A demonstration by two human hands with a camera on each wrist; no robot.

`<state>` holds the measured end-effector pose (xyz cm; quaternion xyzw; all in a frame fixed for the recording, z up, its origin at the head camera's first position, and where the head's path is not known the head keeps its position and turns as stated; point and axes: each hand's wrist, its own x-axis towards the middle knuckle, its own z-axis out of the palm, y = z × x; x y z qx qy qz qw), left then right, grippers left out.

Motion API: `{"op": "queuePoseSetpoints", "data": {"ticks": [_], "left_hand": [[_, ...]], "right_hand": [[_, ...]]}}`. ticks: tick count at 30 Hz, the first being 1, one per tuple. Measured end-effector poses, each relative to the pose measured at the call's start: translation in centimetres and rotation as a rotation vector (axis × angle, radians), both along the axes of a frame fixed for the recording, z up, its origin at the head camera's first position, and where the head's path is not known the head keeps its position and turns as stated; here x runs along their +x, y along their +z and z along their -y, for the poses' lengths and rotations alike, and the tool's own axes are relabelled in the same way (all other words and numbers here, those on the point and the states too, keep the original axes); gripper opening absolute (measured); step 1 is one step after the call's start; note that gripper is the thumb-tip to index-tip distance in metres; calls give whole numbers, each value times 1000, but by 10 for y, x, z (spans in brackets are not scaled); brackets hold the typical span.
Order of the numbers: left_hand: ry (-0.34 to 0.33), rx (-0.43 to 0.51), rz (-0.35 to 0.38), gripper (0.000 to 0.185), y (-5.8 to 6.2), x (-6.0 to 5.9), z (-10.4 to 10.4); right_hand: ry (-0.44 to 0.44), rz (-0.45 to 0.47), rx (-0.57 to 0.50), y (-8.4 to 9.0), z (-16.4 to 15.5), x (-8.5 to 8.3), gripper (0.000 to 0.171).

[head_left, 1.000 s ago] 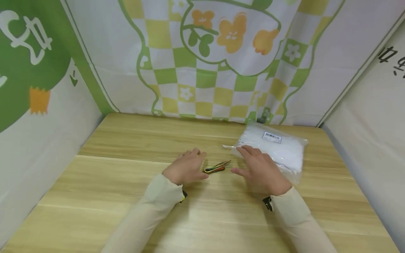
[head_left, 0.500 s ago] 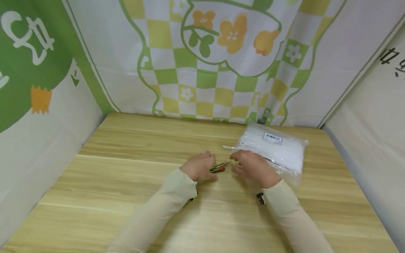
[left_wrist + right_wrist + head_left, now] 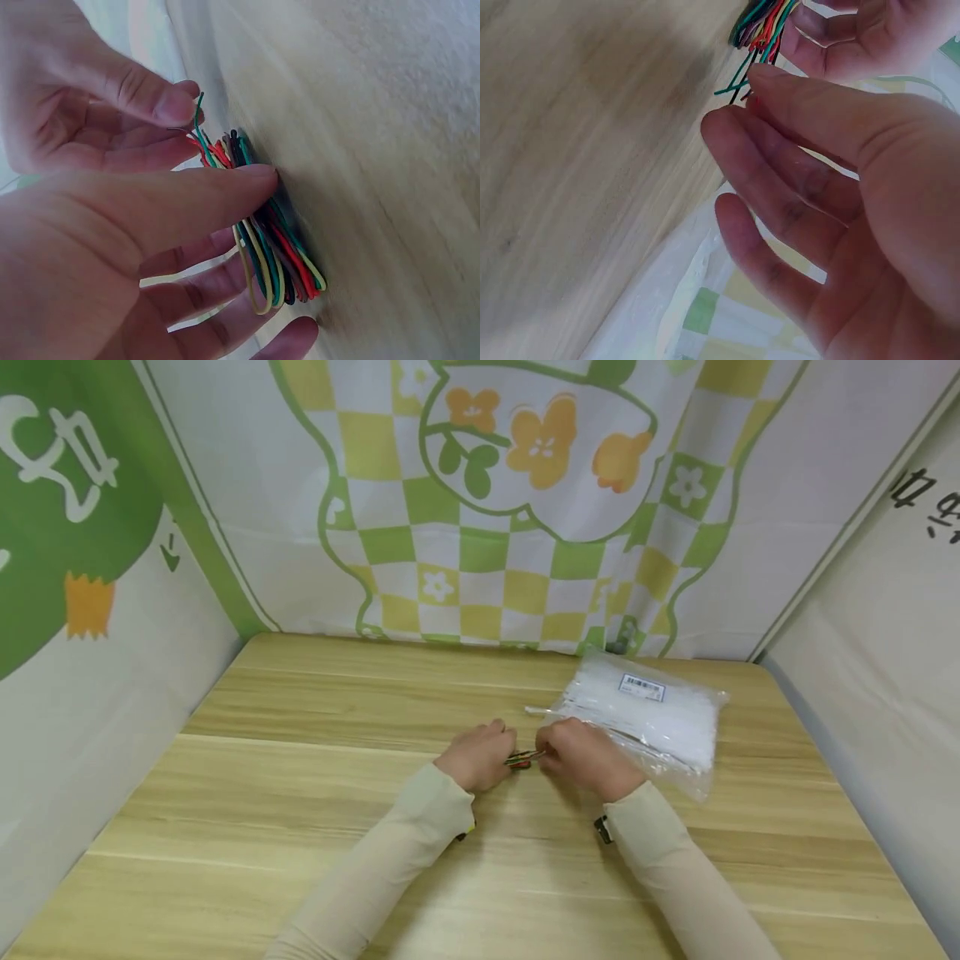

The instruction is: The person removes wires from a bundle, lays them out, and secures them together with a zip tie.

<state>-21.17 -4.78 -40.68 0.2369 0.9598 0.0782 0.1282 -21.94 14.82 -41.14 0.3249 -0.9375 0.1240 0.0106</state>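
1. Both hands have closed in on the wires (image 3: 523, 759) since a second ago, when they lay flat on the counter (image 3: 300, 793) to either side of the bundle.
2. Left hand (image 3: 477, 756) holds the looped end of the wires, its thumb pressed across the bundle and its fingers (image 3: 217, 289) cupped beneath: grip clamped on the wires.
3. Right hand (image 3: 579, 755) meets the loose ends; its thumb and forefinger pinch a green strand (image 3: 198, 120) at the tip, so its grip is together on the wires.
4. Wires are red, green, yellow and black, folded in a loop, and sit between the two hands just above the counter near its middle.
5. Clear bag (image 3: 645, 714) of white ties lies just beyond the right hand, toward the back right corner.
6. Printed cloth (image 3: 480, 502) in green, yellow and white walls the counter.
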Motion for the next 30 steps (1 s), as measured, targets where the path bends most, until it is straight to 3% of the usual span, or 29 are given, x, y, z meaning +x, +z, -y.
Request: {"op": "queuePoseSetpoints", "data": {"ticks": [10, 17, 21, 30], "left_hand": [[3, 32, -8, 24, 0, -3, -3], [-29, -34, -19, 30, 1, -2, -3], [-49, -21, -30, 25, 3, -1, -3], [-39, 80, 60, 26, 6, 0, -1]], "right_hand": [[-4, -76, -61, 7, 3, 2, 10], [-33, -79, -18, 11, 9, 6, 13], [-39, -84, -13, 11, 13, 7, 12], [26, -172, -26, 8, 20, 9, 19]]}}
